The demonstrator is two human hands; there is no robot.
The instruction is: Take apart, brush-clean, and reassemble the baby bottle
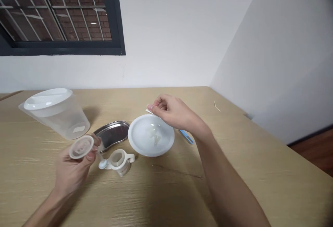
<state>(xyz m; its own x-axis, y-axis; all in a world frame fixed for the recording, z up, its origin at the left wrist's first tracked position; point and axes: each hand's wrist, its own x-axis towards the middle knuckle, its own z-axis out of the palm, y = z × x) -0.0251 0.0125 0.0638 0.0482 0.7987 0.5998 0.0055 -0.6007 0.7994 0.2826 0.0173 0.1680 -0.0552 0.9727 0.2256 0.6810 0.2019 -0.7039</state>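
My left hand (71, 171) is closed around a small translucent round-topped plastic piece (82, 147), its wide circular face turned up; the rest is hidden by my fingers. Close to its right is a small white cup-like piece (124, 168) with a side handle and a pale blue tip (103, 164). Above the far rim of a white bowl (134, 135), my right hand (174, 111) pinches a thin white piece (149, 111), mostly hidden by the fingers. Some clear, wet-looking matter (155, 137) shows inside the bowl.
A lidded translucent pitcher (62, 118) stands at the back left. A steel kidney dish (113, 133) lies between it and the bowl. Right of the bowl, a blue handle (187, 137) pokes out under my wrist. A thin strand (177, 171) lies in front; a pale strip (216, 106) lies far right.
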